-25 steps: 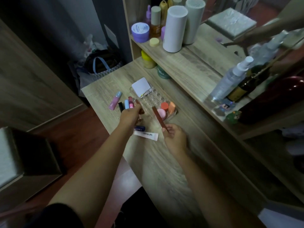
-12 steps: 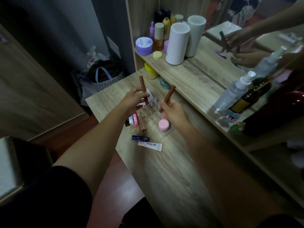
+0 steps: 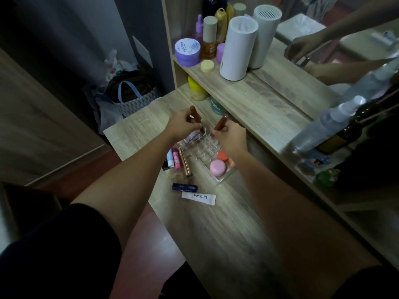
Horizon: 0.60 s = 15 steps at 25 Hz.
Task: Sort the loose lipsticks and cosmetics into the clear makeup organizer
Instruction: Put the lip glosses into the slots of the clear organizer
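Left hand (image 3: 183, 126) pinches one brown lipstick (image 3: 195, 117), right hand (image 3: 230, 134) another (image 3: 221, 124), both upright, tips down over the clear organizer (image 3: 222, 179) on the worktop (image 3: 216, 229); I judge for slotting into far cells.

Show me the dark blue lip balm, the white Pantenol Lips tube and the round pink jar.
dark blue lip balm (image 3: 184, 187), head view, middle of its barrel.
white Pantenol Lips tube (image 3: 198, 197), head view, printed label.
round pink jar (image 3: 218, 167), head view, lid top.

A pale wood-grain worktop (image 3: 226, 234) carries the clear organizer (image 3: 207, 152), a row of lip tubes (image 3: 177, 160) just left of it, then a navy balm stick (image 3: 184, 187) and white tube (image 3: 198, 197) nearer.
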Motion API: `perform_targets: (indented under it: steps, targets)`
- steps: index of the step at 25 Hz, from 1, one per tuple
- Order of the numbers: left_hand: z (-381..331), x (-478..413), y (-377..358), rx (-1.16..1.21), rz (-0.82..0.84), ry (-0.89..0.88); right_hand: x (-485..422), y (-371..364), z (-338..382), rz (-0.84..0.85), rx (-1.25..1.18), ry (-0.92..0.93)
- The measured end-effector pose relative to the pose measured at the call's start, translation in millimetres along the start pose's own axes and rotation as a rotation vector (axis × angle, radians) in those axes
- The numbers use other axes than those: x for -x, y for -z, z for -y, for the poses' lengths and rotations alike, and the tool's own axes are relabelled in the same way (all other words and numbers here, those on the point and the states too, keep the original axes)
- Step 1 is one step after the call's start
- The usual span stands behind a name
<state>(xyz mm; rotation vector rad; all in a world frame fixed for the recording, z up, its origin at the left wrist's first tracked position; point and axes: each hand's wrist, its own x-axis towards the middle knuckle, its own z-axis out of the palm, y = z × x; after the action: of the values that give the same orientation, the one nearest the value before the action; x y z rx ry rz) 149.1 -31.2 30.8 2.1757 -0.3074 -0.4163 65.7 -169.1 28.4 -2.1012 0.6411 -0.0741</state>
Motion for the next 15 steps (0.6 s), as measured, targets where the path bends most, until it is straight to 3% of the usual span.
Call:
perform_targets:
  steps: [10, 15]
  targets:
    - [5, -19, -14, -0.365, 0.245, -0.112, 0, -17, -7, 0.072, 0.245, -0.01]
    - [3, -23, -15, -0.447, 0.24, -0.133, -3, -15, -2, 0.062, 0.327, -0.001]
